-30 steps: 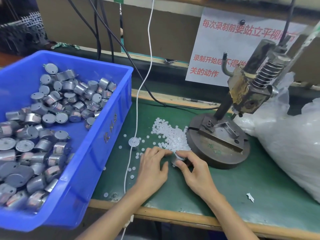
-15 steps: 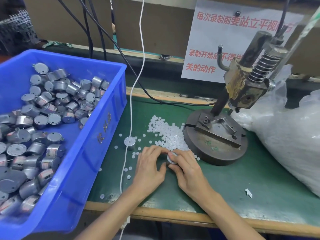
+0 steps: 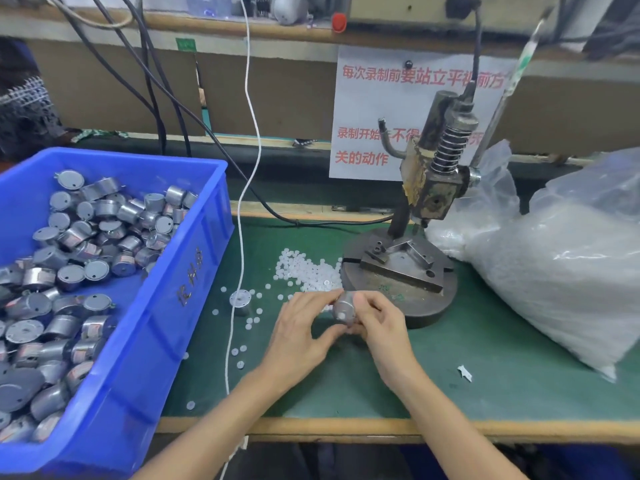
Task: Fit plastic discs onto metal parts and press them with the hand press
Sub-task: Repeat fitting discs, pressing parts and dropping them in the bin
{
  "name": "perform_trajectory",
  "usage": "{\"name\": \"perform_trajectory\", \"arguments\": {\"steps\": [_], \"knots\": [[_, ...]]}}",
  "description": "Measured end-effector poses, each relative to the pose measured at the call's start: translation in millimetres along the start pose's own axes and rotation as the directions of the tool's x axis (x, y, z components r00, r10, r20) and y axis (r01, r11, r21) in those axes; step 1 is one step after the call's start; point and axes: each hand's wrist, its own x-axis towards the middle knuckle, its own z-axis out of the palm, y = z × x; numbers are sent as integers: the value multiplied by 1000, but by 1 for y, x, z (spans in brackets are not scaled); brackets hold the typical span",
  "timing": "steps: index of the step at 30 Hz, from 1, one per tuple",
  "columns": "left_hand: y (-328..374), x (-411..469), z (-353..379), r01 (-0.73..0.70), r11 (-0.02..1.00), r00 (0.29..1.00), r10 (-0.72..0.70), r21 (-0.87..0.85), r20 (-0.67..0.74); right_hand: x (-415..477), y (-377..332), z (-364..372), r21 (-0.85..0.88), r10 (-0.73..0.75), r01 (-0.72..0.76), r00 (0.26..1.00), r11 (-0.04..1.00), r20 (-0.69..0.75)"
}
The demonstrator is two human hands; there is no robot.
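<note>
Two hands, left hand (image 3: 299, 329) and right hand (image 3: 382, 329), pinch one metal motor can (image 3: 344, 306) at frame centre, white plastic disc (image 3: 341, 317) on its face; rigid, probably slick: grip its curved sides.

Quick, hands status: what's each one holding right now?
Left hand: pinches the metal part.
Right hand: grips the same metal part.

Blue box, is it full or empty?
Partly full: the blue box holds a heap of metal parts, with bare blue floor showing.
</note>
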Motion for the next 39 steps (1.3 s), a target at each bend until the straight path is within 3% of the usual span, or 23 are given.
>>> {"name": "perform_trajectory", "arguments": {"steps": [2,6,12,15,20,27,29,32,34,38,39], "knots": [[13,14,4,-37,998,999,38,-43,10,5,-15,-10,168,132,-122,990,978,-51],[39,42,20,-69,989,994,79,-130,77,14,-41,-32,205,244,-220,965,954,-99],[54,62,50,1,982,991,25,-186,134,23,-55,-55,100,270,-255,941,962,-202],[52,71,62,-7,991,998,15,-130,60,25,-53,-62,38,266,-264,937,964,-224],[34,102,74,12,974,1000,-8,226,-18,22,-43,-72,-77,145,-167,962,983,-231],[28,130,87,-17,985,1000,14,174,21,28,-51,-92,-263,-67,-14,953,965,-296],[27,131,88,-16,985,1000,15,174,10,37,-71,-92,-295,-197,95,920,951,-338],[26,132,88,-14,982,1000,9,186,30,65,-129,-97,-361,-449,306,783,881,-431],[28,131,87,-11,980,999,4,198,38,93,-178,-101,-393,-530,372,716,841,-454],[30,130,86,1,976,999,-11,216,48,135,-255,-103,-292,-354,266,883,919,-309],[30,130,86,1,975,999,-12,223,48,135,-260,-100,-305,-365,278,887,911,-282]]}}
